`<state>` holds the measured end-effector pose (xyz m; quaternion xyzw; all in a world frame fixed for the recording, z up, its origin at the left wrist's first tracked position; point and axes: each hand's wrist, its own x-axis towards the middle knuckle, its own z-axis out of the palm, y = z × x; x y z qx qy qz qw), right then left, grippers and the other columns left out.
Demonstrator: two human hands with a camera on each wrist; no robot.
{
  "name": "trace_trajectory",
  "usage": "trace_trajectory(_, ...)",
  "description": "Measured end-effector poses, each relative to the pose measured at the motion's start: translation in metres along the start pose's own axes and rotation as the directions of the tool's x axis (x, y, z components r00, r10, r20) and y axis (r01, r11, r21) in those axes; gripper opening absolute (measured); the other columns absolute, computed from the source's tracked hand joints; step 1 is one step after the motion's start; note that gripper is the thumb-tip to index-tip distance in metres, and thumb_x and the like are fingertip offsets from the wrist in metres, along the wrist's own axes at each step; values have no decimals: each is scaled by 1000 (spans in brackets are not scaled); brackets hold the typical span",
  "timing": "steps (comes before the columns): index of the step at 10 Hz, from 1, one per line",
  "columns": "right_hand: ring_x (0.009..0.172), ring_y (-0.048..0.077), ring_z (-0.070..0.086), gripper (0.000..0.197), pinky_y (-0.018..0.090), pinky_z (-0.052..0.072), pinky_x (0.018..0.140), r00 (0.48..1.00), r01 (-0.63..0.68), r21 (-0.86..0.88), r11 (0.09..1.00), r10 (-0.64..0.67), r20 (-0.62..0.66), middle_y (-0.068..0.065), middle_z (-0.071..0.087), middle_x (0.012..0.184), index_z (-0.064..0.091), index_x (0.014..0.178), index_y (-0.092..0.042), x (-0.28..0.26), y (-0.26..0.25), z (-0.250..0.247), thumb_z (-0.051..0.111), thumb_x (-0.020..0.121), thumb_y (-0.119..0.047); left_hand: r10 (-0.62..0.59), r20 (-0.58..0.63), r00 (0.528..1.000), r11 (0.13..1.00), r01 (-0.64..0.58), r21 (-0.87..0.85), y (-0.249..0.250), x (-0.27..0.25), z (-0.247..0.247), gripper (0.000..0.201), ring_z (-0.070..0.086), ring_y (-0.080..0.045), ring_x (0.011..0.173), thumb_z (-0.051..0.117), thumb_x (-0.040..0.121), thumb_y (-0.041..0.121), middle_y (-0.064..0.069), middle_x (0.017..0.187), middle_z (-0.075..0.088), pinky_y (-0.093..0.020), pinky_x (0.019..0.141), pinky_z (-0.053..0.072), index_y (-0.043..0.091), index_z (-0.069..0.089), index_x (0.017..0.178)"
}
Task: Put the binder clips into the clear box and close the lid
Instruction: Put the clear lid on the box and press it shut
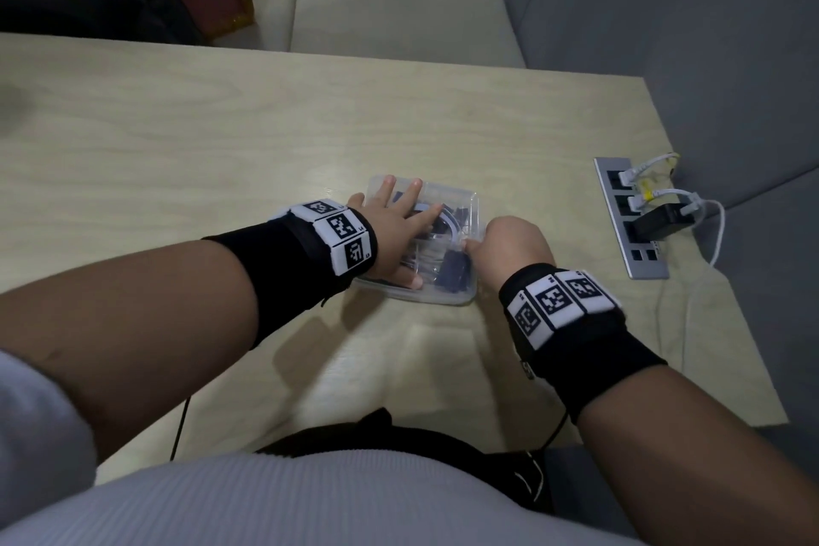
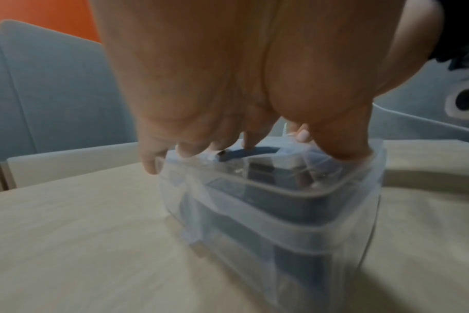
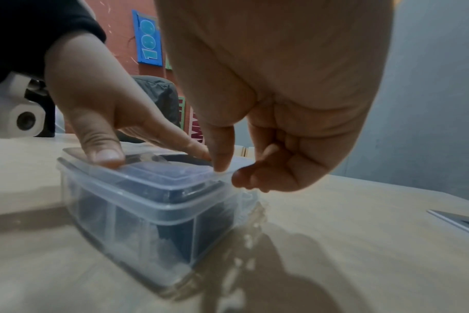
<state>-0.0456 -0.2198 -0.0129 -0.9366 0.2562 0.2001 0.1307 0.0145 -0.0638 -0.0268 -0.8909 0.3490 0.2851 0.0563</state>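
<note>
The box (image 1: 447,296) sits on the tabletop (image 1: 221,155) just right of the middle of the head view, between the two wrists. Its lid (image 3: 158,175) lies on top, and dark clips (image 3: 180,239) show through the clear walls, filling the inside. The left hand (image 1: 390,231) lies flat over the lid with straight, spread fingers pressing down; in the right wrist view its thumb (image 3: 105,154) presses the lid's near left corner. The right hand (image 1: 514,242) is at the box's right edge, fingers curled, its thumb and forefinger pinching the lid's rim at that corner, as the right wrist view shows. Whether the lid is fully seated all round cannot be told. At the right of the head view a socket strip (image 1: 629,217) is set in the tabletop, with white cables (image 1: 678,195) and a black plug (image 1: 660,219) in it.
</note>
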Motion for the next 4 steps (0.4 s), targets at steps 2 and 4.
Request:
trace_trajectory(2, 102, 32, 61, 46, 31, 41, 72, 1000, 9, 67, 998, -10, 24, 14, 66, 112, 61, 116, -6, -11, 18, -4, 46, 95, -45, -12, -126, 992, 999, 5, -53, -7, -14, 1, 88, 0, -27, 150, 53, 80, 67, -3, 163, -2, -58, 116, 15, 33, 14, 151)
trace_trajectory(4, 111, 30, 58, 57, 37, 45, 87, 998, 68, 109, 992, -69, 8, 13, 61, 126, 53, 130, -9, -26, 37, -19, 44, 94, -53, 25, -162, 987, 1000, -24, 6, -9, -40, 4, 77, 4, -25, 150, 47, 84, 65, 1, 163, 0, -58, 115, 14, 36, 16, 149)
